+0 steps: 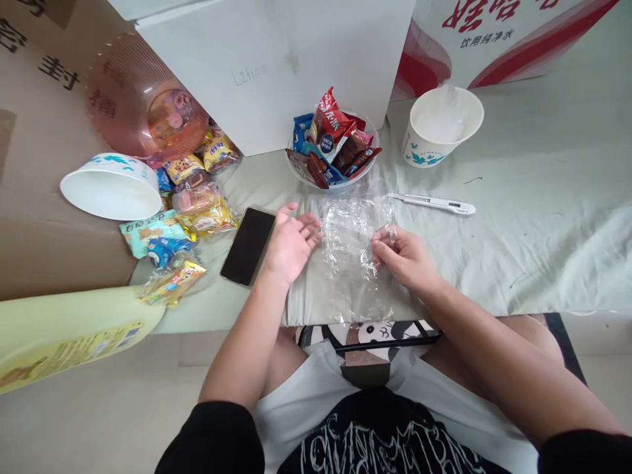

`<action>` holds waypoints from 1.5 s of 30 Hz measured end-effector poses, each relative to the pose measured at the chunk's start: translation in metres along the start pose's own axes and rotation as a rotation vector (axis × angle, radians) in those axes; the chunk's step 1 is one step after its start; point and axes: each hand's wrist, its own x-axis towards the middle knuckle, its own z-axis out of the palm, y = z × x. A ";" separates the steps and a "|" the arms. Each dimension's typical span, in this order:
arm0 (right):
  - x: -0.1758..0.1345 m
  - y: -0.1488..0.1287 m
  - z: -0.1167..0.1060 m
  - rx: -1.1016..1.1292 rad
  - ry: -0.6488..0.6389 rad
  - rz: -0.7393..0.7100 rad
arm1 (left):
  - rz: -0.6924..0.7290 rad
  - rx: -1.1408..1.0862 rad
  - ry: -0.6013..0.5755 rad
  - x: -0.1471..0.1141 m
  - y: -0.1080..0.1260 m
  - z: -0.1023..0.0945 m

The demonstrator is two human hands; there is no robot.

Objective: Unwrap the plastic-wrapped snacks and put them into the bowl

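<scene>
A crumpled sheet of clear plastic film (353, 243) lies on the cloth in front of me, its lower part reaching the table's front edge. My right hand (402, 257) pinches the film's right side between thumb and fingers. To the film's left, my left hand (291, 243) has its fingers apart and holds nothing, the fingertips close to the film's edge. A dark-screened phone (248, 247) lies just left of that hand. Behind the film stands a clear bowl (326, 186) filled with wrapped snacks (336, 141). A white utility knife (437, 203) rests to the right of the film.
A paper tub (428, 157) with clear plastic inside stands at back right. On the left are another tub (111, 187), a pink ribbed plastic lid or bowl (123, 112), several packaged snacks (202, 207) and a yellow-green container (74, 329). White boxes (276, 72) line the back.
</scene>
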 end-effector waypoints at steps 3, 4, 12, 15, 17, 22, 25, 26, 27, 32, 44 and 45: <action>0.000 0.000 0.000 0.006 0.029 -0.003 | -0.162 0.277 -0.265 -0.015 -0.012 0.004; 0.000 0.000 0.000 0.006 0.033 -0.002 | -0.178 0.351 -0.333 -0.018 -0.015 0.006; -0.003 0.011 0.001 0.070 -0.049 -0.079 | 0.124 0.595 -0.334 -0.022 -0.025 0.004; -0.005 0.013 0.000 0.063 -0.049 -0.122 | 0.190 0.671 -0.327 -0.021 -0.025 0.004; -0.006 0.013 -0.002 0.063 -0.022 -0.189 | 0.240 0.733 -0.275 -0.020 -0.022 0.006; -0.003 0.013 -0.012 -0.124 -0.054 -0.367 | 0.281 0.874 -0.266 -0.022 -0.013 0.006; -0.001 0.012 -0.014 -0.329 0.023 -0.395 | 0.324 0.986 -0.305 -0.023 -0.012 0.003; 0.000 0.012 -0.014 -0.378 0.057 -0.405 | 0.357 1.041 -0.295 -0.022 -0.013 0.002; 0.000 0.012 -0.014 -0.420 0.084 -0.416 | 0.400 1.099 -0.278 -0.021 -0.014 0.001; 0.001 0.013 -0.013 -0.551 0.145 -0.534 | 0.591 1.294 -0.272 -0.014 -0.018 -0.003; -0.010 0.000 -0.014 -0.319 0.082 -0.429 | 0.289 0.960 -0.384 -0.022 -0.009 0.009; -0.013 -0.001 -0.013 -0.258 0.056 -0.358 | 0.221 0.885 -0.361 -0.022 -0.011 0.008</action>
